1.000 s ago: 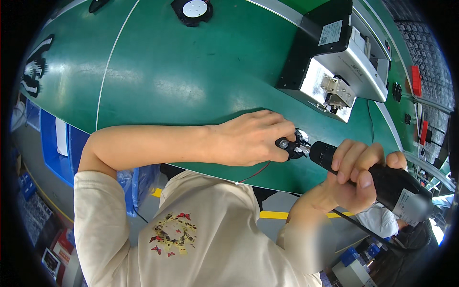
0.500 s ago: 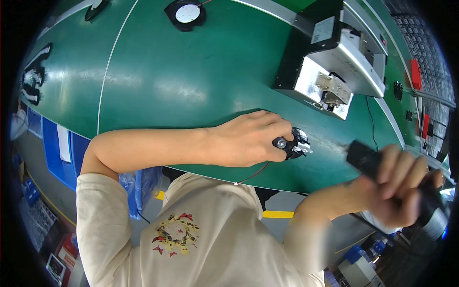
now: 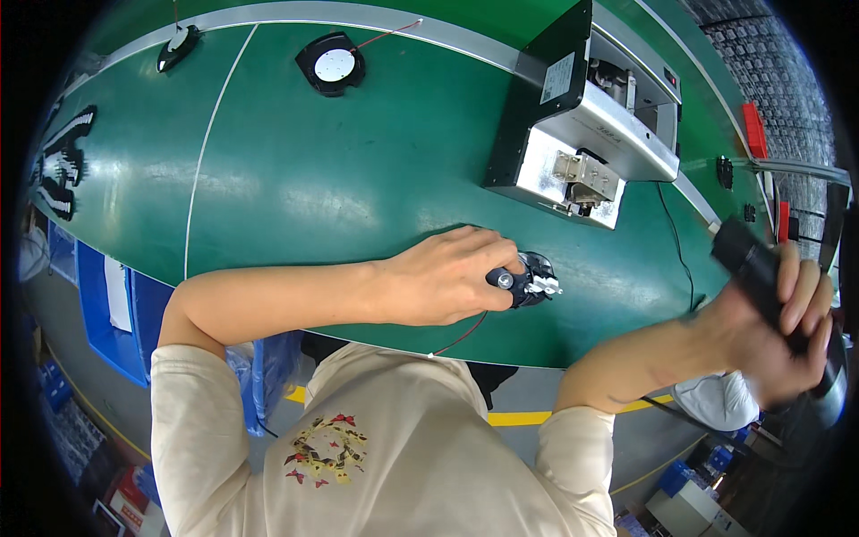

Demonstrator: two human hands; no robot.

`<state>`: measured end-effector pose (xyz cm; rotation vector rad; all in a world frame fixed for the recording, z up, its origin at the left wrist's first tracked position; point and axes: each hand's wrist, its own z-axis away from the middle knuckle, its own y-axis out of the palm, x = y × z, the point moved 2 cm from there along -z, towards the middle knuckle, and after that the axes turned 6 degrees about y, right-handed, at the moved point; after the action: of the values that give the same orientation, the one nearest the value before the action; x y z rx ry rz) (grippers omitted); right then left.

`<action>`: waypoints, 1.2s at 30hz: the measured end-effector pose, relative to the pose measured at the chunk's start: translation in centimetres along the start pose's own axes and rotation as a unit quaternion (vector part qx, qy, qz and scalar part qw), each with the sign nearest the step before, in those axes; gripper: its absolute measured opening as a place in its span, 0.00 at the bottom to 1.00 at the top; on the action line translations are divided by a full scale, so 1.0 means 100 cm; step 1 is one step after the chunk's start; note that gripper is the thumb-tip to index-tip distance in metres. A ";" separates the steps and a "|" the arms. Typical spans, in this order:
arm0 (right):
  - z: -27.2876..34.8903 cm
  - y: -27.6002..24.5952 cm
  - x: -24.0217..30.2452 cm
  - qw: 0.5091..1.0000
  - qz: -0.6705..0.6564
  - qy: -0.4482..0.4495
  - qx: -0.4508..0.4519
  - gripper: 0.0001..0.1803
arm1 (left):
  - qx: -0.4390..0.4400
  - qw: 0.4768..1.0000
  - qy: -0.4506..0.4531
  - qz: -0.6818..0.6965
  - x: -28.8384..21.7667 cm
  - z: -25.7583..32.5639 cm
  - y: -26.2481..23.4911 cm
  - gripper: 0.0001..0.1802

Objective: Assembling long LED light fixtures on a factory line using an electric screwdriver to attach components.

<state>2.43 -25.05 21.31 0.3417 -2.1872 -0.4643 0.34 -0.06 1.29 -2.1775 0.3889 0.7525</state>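
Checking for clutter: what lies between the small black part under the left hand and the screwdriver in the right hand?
Only bare green table, in the head view.

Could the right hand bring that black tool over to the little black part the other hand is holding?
Probably yes. The right hand grips the black power screwdriver off to the side, and only bare green table lies between it and the small black part. The left hand holds that part from the other side.

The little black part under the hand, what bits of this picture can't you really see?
Head view:
- Small black part: mostly covered by the left hand.
- Black tool: blurred, wrapped by the right hand, its lower end cut off at the dark rim.
- Metal machine: inside shadowed, too small.
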 end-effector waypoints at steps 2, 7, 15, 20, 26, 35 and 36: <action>0.021 0.016 -0.016 0.995 0.016 0.087 0.045 0.04 | 0.006 1.000 0.004 0.002 0.002 -0.004 0.000 0.09; 0.030 0.024 -0.068 0.983 0.162 0.056 0.061 0.21 | 0.002 1.000 0.008 0.005 0.002 -0.005 -0.001 0.08; 0.029 0.025 -0.094 0.963 0.230 0.038 0.136 0.21 | -0.004 1.000 0.012 0.002 0.002 -0.004 0.000 0.07; 0.077 0.029 -0.059 0.980 0.107 0.121 0.113 0.26 | 0.004 1.000 0.018 -0.013 0.001 -0.006 0.000 0.07; 0.097 0.032 -0.073 0.985 0.103 0.124 0.057 0.24 | 0.010 1.000 0.012 -0.015 0.001 -0.004 -0.002 0.07; 0.103 0.036 -0.078 0.977 0.137 0.150 0.071 0.21 | 0.008 1.000 0.009 -0.021 -0.001 -0.006 -0.001 0.07; 0.104 0.036 -0.078 0.977 0.141 0.148 0.060 0.21 | 0.004 1.000 0.007 -0.017 0.000 -0.007 -0.001 0.07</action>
<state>-1.46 -16.49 11.54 0.1481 -1.9350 -0.1142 0.68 -0.50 1.70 -2.1777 0.3605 0.7172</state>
